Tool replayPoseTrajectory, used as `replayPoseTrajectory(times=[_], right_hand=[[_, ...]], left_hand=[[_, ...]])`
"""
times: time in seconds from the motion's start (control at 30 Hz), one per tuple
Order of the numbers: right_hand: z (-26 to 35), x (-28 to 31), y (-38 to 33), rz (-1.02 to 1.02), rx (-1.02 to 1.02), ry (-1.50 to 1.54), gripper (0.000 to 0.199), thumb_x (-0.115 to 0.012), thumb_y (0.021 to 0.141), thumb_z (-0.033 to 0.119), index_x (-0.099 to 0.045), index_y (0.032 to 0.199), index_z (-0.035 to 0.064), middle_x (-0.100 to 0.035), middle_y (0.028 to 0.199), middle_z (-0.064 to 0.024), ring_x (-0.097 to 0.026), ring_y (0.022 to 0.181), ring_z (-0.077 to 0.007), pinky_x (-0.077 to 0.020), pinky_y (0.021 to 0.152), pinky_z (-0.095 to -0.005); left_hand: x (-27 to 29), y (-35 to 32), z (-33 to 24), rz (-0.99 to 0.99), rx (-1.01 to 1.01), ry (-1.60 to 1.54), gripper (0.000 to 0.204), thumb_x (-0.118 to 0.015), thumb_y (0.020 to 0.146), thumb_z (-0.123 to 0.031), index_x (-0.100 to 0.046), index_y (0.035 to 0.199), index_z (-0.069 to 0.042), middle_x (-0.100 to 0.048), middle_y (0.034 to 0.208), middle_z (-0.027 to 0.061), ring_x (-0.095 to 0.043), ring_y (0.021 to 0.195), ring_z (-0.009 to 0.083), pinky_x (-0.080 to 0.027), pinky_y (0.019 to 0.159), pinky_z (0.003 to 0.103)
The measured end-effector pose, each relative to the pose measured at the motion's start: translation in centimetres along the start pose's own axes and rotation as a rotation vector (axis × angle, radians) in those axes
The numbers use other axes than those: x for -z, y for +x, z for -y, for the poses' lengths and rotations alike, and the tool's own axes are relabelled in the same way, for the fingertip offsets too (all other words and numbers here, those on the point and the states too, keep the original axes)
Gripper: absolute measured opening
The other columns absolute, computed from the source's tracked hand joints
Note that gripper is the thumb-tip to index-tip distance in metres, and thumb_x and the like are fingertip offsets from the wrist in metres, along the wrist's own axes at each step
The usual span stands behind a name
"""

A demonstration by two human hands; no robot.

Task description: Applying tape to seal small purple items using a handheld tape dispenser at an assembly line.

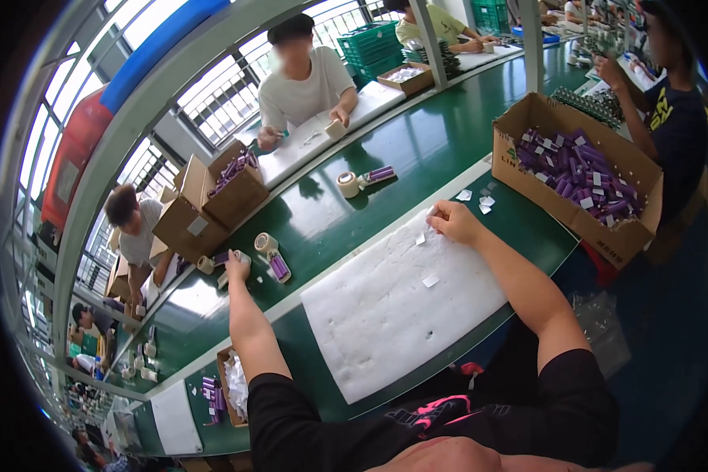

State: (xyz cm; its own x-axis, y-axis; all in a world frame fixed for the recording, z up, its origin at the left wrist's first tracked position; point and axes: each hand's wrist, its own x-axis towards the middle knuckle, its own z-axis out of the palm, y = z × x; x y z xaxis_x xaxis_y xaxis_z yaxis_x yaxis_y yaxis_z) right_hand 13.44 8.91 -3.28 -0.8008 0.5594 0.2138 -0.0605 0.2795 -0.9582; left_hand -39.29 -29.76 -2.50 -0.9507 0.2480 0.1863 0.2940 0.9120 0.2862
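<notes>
The left hand (237, 266) is reaching far out across the green table (417, 149), its fingers curling around something small and purple at the belt's near edge; how tightly it is gripping I cannot tell. A tape roll (266, 243) is sitting just beside it at about two o'clock, and a purple cylinder (278, 267) is lying just beside it at three o'clock. The right hand (453, 221) is resting at the far edge of the white foam pad (393, 307), fingers bent and pinching down on a small white slip (432, 212). More white slips (480, 201) are lying near it at about two o'clock, and one slip (430, 280) is lying on the pad at six o'clock. An open cardboard box (606, 236) of purple cylinders is standing at three o'clock from the right hand.
</notes>
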Motion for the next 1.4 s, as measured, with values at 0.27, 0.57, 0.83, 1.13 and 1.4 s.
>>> replayPoseTrajectory(times=[0.27,0.57,0.83,1.13,1.4], right_hand=[[-0.2,-0.1,0.2,-0.016,0.001,-0.022,0.012,-0.067,0.093,0.013,-0.063,0.089,0.0015,-0.062,0.073,-0.0022,-0.056,0.065,-0.0087,-0.0465,0.059,-0.0254],[0.2,-0.3,0.1,-0.058,0.077,-0.121,0.016,-0.069,0.090,0.016,-0.063,0.085,0.0013,-0.065,0.072,-0.0051,-0.061,0.064,-0.0111,-0.0493,0.060,-0.0289],[2.4,-1.0,0.5,0.124,-0.150,0.513,0.060,-0.069,0.094,0.037,-0.038,0.136,0.0085,-0.060,0.111,-0.0088,-0.063,0.095,-0.0146,-0.0557,0.073,-0.0328],[2.1,5.9,1.8,-0.318,0.090,0.807,0.037,-0.069,0.092,0.024,-0.047,0.121,0.0123,-0.058,0.106,-0.0052,-0.066,0.089,-0.0204,-0.0586,0.072,-0.0385],[3.3,5.7,0.8,-0.021,0.135,0.746,0.064,-0.072,0.090,0.019,-0.037,0.142,0.0056,-0.057,0.121,-0.0108,-0.064,0.112,-0.0283,-0.0525,0.095,-0.0401]], left_hand=[[2.2,-2.0,-1.6,-0.023,0.143,0.125,0.061,-0.072,0.078,-0.031,-0.043,0.131,-0.017,-0.057,0.130,0.0174,-0.057,0.121,0.0379,-0.042,0.104,0.050],[6.9,-2.7,-9.1,-0.630,-0.146,-0.162,0.058,-0.064,0.083,-0.051,-0.045,0.118,-0.009,-0.062,0.116,0.0182,-0.062,0.107,0.0407,-0.046,0.088,0.055],[5.3,-18.4,-32.7,-0.129,-0.769,-0.651,0.040,-0.076,0.080,-0.028,-0.058,0.110,-0.010,-0.068,0.100,0.0178,-0.068,0.086,0.0387,-0.052,0.075,0.046],[-2.0,-30.2,-40.6,0.211,-0.923,-0.973,0.037,-0.067,0.090,-0.017,-0.060,0.124,-0.004,-0.068,0.114,0.0164,-0.066,0.106,0.0275,-0.050,0.091,0.039],[-0.9,-30.7,-38.7,1.309,-0.671,-1.110,0.032,-0.054,0.097,-0.016,-0.055,0.126,-0.001,-0.066,0.105,0.0124,-0.066,0.085,0.0196,-0.055,0.075,0.033]])
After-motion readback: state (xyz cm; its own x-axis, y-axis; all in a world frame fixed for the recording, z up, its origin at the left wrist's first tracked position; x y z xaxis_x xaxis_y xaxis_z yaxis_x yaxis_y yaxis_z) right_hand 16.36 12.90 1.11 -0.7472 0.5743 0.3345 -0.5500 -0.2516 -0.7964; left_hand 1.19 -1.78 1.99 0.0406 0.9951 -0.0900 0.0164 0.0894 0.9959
